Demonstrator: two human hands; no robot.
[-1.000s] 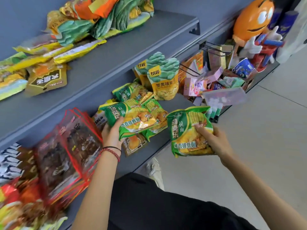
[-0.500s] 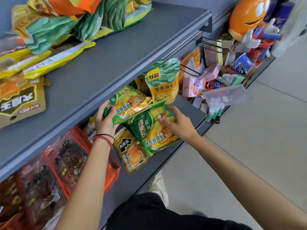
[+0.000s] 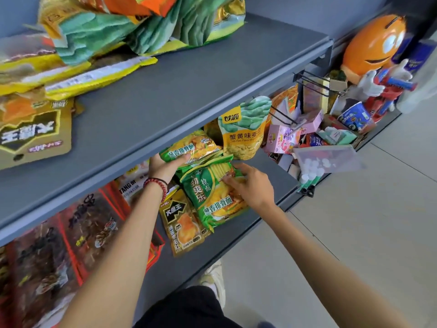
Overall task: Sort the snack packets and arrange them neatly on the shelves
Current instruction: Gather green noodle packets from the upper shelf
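The lower shelf (image 3: 274,172) lies under both hands. A green noodle packet (image 3: 212,200) lies flat on it. Its long axis runs from the back of the shelf to the front edge, with the top seal at the back. The right hand (image 3: 251,184) grips its upper right part. Just left of it, the left hand (image 3: 163,166) clasps a second green packet (image 3: 189,147) from beneath, tilted.

Two green packets (image 3: 189,149) (image 3: 212,195) (two hands (image 3: 163,168) (image 3: 253,185))
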